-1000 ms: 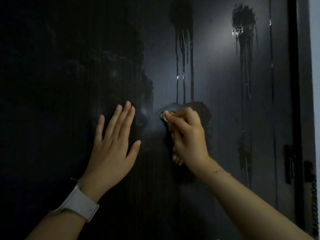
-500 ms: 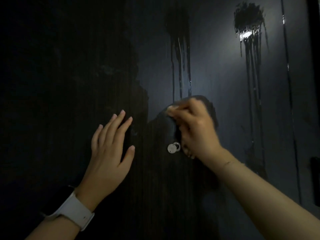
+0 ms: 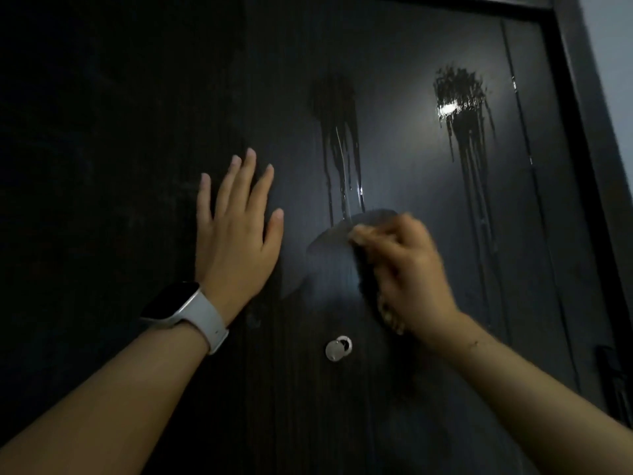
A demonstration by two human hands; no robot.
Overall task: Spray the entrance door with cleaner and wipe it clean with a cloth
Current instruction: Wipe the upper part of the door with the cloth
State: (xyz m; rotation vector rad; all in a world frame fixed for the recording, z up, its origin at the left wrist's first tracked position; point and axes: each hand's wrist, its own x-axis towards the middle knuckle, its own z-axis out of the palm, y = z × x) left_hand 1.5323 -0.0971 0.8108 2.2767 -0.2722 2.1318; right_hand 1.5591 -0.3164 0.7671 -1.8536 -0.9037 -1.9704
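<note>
Entrance door (image 3: pixel 411 389), upper panel. Right hand (image 3: pixel 411 279) curled round a dark cloth (image 3: pixel 363 275), pressed to the door just below the middle cleaner run (image 3: pixel 342 149), long axis vertical. Second run (image 3: pixel 462 132) up and toward the hinge-side edge, nearer this hand. Left hand (image 3: pixel 236 231) flat, fingers (image 3: pixel 246 180) straight, holding nothing.

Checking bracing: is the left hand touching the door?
Touching. The head view shows the left hand laid flat, fingers straight, against the door.

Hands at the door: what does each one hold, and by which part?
The right hand grips a dark cloth, bunched under its curled fingers. The left hand holds nothing, lying flat on the door.
</note>
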